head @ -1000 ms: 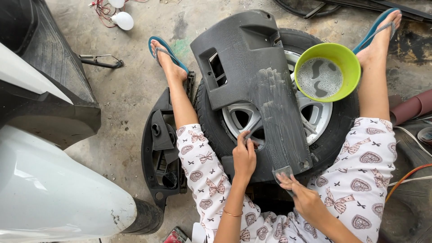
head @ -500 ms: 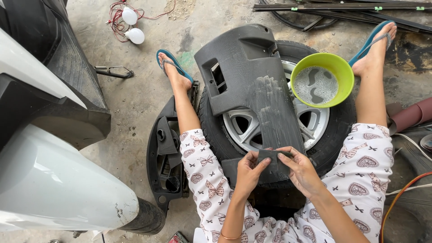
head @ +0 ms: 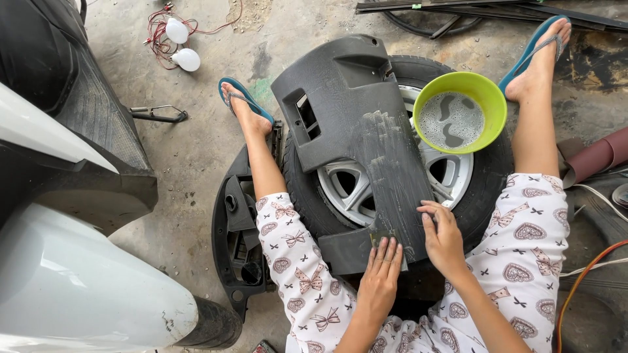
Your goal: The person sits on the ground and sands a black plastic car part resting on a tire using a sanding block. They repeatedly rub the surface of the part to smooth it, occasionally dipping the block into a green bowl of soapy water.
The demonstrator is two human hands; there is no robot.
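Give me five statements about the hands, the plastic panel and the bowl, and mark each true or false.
1. The left hand lies flat on the grey plastic panel. True.
2. The panel rests on a wheel. True.
3. The green bowl is held in the right hand. False: it sits on the wheel, and that hand touches the panel's edge.
4. The bowl is dry and empty. False: foamy liquid is inside.
5. The person is barefoot. False: blue flip-flops.
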